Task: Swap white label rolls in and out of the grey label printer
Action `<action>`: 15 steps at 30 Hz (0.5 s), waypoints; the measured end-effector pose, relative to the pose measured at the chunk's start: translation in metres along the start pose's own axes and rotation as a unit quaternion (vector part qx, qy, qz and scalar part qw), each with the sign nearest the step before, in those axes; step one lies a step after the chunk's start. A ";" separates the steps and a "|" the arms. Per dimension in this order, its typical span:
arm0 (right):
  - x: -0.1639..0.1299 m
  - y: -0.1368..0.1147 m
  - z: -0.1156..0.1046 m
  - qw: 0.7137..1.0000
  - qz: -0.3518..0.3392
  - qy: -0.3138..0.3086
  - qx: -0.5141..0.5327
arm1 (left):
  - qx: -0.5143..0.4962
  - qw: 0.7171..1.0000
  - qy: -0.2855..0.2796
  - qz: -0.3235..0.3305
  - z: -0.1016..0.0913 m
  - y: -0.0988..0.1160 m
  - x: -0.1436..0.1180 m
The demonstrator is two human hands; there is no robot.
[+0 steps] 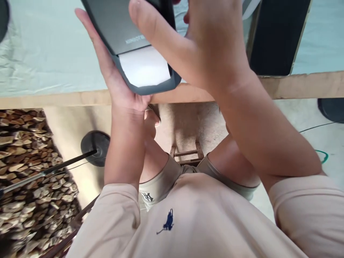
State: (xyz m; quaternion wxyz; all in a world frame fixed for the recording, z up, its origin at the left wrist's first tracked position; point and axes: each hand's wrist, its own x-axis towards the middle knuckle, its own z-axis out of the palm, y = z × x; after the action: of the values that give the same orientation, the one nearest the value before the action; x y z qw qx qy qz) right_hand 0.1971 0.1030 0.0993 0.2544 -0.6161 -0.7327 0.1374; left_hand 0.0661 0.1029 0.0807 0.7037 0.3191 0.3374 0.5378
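A dark grey handheld device (126, 32) with a strip of white paper (145, 66) at its near end is held close above the table edge. My left hand (113, 71) cups it from below and from the left, fingers along its side. My right hand (199, 39) lies over the device's right side and top, thumb stretched across its face. The device's far end is cut off by the top of the picture.
A table with a pale green cover (48, 50) and a wooden edge (295, 84) is in front. A black flat object (276, 36) lies at the right. On the floor at the left are stacked firewood (27, 172) and a black round stand base (95, 147).
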 end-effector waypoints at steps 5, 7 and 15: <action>-0.003 0.006 0.005 0.989 -0.056 0.103 0.093 | 0.044 0.995 0.058 -0.069 -0.009 -0.002 -0.003; -0.003 0.009 0.002 0.987 -0.066 0.117 0.084 | 0.046 0.996 0.038 -0.068 -0.015 -0.006 -0.001; 0.001 0.014 -0.026 0.994 -0.064 -0.055 0.068 | -0.040 0.995 0.007 -0.091 -0.011 -0.002 0.005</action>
State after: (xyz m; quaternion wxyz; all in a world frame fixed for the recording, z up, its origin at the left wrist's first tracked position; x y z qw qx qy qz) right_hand 0.2225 0.1036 0.1136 0.2628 -0.5409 -0.7725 0.2039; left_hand 0.0589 0.1079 0.0717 0.7597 0.2550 0.3480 0.4865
